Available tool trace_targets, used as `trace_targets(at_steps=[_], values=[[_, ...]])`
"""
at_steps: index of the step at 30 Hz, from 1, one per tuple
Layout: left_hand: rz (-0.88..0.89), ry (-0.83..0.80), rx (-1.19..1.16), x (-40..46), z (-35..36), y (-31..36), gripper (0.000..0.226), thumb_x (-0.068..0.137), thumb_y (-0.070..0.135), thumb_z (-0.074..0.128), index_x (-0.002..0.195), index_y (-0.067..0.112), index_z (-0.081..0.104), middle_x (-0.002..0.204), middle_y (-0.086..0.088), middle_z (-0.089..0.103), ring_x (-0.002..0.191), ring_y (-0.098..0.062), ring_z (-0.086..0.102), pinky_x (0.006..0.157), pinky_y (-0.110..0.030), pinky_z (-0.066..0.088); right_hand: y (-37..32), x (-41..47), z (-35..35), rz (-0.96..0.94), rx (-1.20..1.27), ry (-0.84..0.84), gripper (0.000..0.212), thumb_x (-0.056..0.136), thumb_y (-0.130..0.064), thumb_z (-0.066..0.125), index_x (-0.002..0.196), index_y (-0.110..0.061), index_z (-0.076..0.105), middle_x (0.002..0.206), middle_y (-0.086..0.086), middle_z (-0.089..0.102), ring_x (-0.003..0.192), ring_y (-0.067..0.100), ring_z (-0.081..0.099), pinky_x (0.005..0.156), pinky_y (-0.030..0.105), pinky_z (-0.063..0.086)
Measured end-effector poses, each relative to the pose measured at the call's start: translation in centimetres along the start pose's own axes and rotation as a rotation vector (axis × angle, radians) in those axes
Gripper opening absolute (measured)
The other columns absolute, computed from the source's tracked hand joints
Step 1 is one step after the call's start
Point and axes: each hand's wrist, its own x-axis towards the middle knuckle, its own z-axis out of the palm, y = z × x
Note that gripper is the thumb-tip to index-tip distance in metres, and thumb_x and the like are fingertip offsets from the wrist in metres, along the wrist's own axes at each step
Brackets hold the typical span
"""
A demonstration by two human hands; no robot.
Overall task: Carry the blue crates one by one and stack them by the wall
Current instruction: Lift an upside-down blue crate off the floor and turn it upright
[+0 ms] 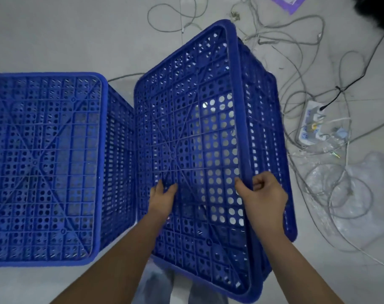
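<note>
Gripping a blue perforated plastic crate (199,132) w/ both hands. It's upside down, gridded base facing up, tilted so its right edge sits higher than its left. Right hand (262,200) is closed over that raised right rim, thumb on the base side, fingers curled round the outside. Left hand (162,197) lies mostly flat on the base grid, fingers spread and hooked into the holes, not wrapped round anything. Can't tell how much weight it takes.

Second blue perforated plastic crate (44,167), also base-up, sits flat on the pale grey floor (54,36) just left of the left hand, its side wall touching or nearly touching the held crate, can't tell which.

Right of the right hand: tangle of grey and white cables (300,69), white power strip (310,123) w/ a black lead plugged in, crumpled clear plastic bag (360,194). All apart from the crates.
</note>
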Motion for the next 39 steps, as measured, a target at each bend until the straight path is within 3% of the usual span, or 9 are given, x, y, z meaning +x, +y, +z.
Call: trace_targets(at_steps=[5, 11, 16, 19, 23, 27, 32, 34, 39], values=[[0.032, -0.259, -0.126, -1.4, 1.1, 1.5, 0.07, 0.094, 0.053, 0.041, 0.153, 0.028, 0.012, 0.162, 0.004, 0.012, 0.147, -0.021, 0.019, 0.116, -0.041, 0.021, -2.0, -2.0, 1.1, -0.037, -0.063, 0.032, 0.046, 0.075, -0.025, 0.079, 0.059, -0.027, 0.035, 0.049, -0.013, 0.039, 0.04, 0.004, 0.035, 0.043, 0.012, 0.028], [0.101, -0.405, -0.339, -3.0, 1.2, 2.5, 0.07, 0.09, 0.061, 0.04, 0.149, 0.025, 0.031, 0.153, 0.004, 0.036, 0.137, -0.014, 0.037, 0.118, -0.036, 0.025, -2.6, -3.9, 5.8, -0.026, -0.213, -0.033, 0.038, 0.076, -0.028, 0.077, 0.065, -0.016, 0.043, 0.05, -0.012, 0.037, 0.041, 0.001, 0.032, 0.041, 0.016, 0.021], [0.157, -0.353, -0.416, -3.1, -0.4, 2.0, 0.069, 0.09, 0.053, 0.049, 0.148, 0.019, 0.034, 0.147, -0.005, 0.046, 0.133, -0.021, 0.046, 0.114, -0.041, 0.034, -3.2, -5.2, 10.6, 0.043, -0.301, -0.142, 0.024, 0.085, -0.028, 0.066, 0.074, -0.013, 0.05, 0.062, -0.004, 0.054, 0.052, 0.013, 0.053, 0.046, 0.023, 0.031], [0.162, -0.277, -0.409, -2.6, -1.7, 1.9, 0.045, 0.095, 0.03, 0.054, 0.135, 0.012, 0.049, 0.121, -0.009, 0.066, 0.105, -0.02, 0.065, 0.089, -0.03, 0.053, -3.9, -6.2, 13.1, 0.046, -0.358, -0.192, 0.014, 0.095, -0.018, 0.051, 0.088, -0.009, 0.058, 0.081, 0.007, 0.069, 0.072, 0.025, 0.067, 0.054, 0.027, 0.04], [0.093, -0.178, -0.368, -0.8, -3.9, 1.4, 0.032, 0.099, 0.016, 0.046, 0.13, 0.01, 0.053, 0.113, -0.01, 0.065, 0.094, -0.023, 0.063, 0.082, -0.032, 0.05, -4.6, -7.2, 15.6, 0.01, -0.41, -0.33, 0.014, 0.098, -0.019, 0.044, 0.094, -0.012, 0.054, 0.088, 0.008, 0.069, 0.079, 0.026, 0.068, 0.056, 0.029, 0.039], [0.048, -0.161, -0.323, 0.4, -5.6, 0.3, 0.029, 0.099, 0.016, 0.047, 0.127, 0.01, 0.049, 0.113, -0.011, 0.064, 0.099, -0.027, 0.06, 0.087, -0.037, 0.049, -4.9, -7.5, 16.4, -0.082, -0.359, -0.457, 0.015, 0.099, -0.022, 0.041, 0.094, -0.012, 0.051, 0.067, 0.004, 0.056, 0.063, 0.025, 0.057, 0.045, 0.029, 0.032], [0.058, -0.16, -0.239, 0.5, -6.0, 0.2, 0.029, 0.098, 0.026, 0.049, 0.127, 0.022, 0.047, 0.125, -0.002, 0.057, 0.1, -0.02, 0.058, 0.086, -0.032, 0.047, -3.1, -3.5, 11.7, -0.151, -0.211, -0.224, 0.013, 0.091, -0.013, 0.055, 0.081, -0.016, 0.047, 0.077, 0.0, 0.053, 0.066, 0.018, 0.053, 0.054, 0.028, 0.042], [0.049, -0.141, -0.235, 0.4, -6.1, 0.3, 0.044, 0.098, 0.025, 0.05, 0.14, 0.013, 0.041, 0.122, -0.001, 0.052, 0.096, -0.018, 0.053, 0.087, -0.032, 0.046, -2.1, -0.4, 9.0, -0.147, -0.241, -0.091, 0.007, 0.088, -0.009, 0.057, 0.095, -0.01, 0.055, 0.095, 0.004, 0.054, 0.086, 0.021, 0.055, 0.07, 0.035, 0.048], [0.043, -0.058, -0.266, 0.0, -5.8, 0.5, 0.048, 0.097, 0.019, 0.051, 0.141, 0.003, 0.041, 0.14, -0.018, 0.049, 0.073, -0.007, 0.053, 0.083, -0.034, 0.045, 0.9, 6.7, 3.4, 0.01, -0.454, 0.091, 0.053, 0.084, -0.008, 0.06, 0.131, 0.006, 0.042, 0.136, 0.024, 0.042, 0.124, 0.039, 0.038, 0.098, 0.044, 0.032]])
